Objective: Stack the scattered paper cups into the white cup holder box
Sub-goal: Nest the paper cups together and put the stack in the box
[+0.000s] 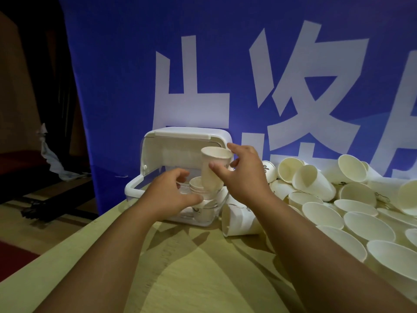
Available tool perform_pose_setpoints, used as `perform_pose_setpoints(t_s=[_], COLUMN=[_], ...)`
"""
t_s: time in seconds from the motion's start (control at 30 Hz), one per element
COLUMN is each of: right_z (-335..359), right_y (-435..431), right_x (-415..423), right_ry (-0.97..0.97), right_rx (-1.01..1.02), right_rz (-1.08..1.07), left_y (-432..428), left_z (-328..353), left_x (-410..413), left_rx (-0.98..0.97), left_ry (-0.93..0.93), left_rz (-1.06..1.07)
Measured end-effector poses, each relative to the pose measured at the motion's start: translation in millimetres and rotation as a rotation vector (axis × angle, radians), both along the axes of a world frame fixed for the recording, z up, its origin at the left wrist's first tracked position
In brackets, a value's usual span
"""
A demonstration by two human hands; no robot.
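Far to the left of the white cup holder box (133, 188), a dim room is seen, with a crumpled pale cloth (50, 159) and a dark floor below the table edge. The box is set at the far side of the pale wooden table (180, 267), with its lid (176, 141) swung up and back. A nested stack (196, 185) of cups is already stood upright inside it.

The left hand (169, 193) is reached into the open front of the box and curved about the stack, with the thumb laid against a lower cup. Whether the fingers press on it cannot be told.

Just above the stack, a paper cup (214, 168) is held mouth-up and slightly tilted by the right hand (244, 177), pinched between the thumb on its wall and the fingers at its rim. Its base is judged to be at the stack's mouth but not yet seated, so the nesting step is in hand.

Next, the cup would need to be straightened over the top rim, pushed down and released while the stack is steadied.

Right of the box, one cup (239, 220) lies on its side just beside it, and a large heap of scattered cups (316, 184) is spread beyond, so much of the task is judged to remain. Behind the box, a blue banner (112, 86) with large white characters is hung.
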State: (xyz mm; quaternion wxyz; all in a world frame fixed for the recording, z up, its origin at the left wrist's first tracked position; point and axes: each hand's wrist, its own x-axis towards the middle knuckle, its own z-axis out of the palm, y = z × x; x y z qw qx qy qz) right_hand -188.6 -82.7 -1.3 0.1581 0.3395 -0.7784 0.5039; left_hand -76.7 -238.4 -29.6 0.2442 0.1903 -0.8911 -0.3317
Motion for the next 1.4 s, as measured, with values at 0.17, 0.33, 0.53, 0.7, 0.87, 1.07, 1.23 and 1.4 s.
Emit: perform_pose_setpoints(t_s=[0.17, 0.33, 0.53, 0.7, 0.87, 1.07, 1.23, 1.4], right_z=[-6, -14, -23, -24, -25, -23, -22, -11], right_y=[-6, -6, -5, -4, -1, 1, 2, 9], right_x=[2, 1, 4, 4, 1, 3, 4, 4], right_ry=[0.031, 0.028, 0.021, 0.019, 0.005, 0.031, 0.076, 0.023], right_rx=[0.099, 0.245, 0.394, 0.411, 0.408, 0.391, 0.553, 0.605], right_rz=[0.004, 0.069, 0.157, 0.143, 0.139, 0.181, 0.101, 0.121], left_y=[-5, -1, 0, 0, -6, -2, -4, 0], left_z=[8, -1, -2, -5, -6, -11, -16, -11], left_x=[8, 0, -11, -14, -12, -10, -11, -8], left_rx=[-0.049, 0.036, 0.287, 0.262, 0.214, 0.028, -0.058, -0.117], left_ry=[0.05, 0.009, 0.125, 0.137, 0.175, 0.137, 0.037, 0.05], left_rz=[0.109, 0.036, 0.034, 0.018, 0.003, -0.057, -0.052, -0.039])
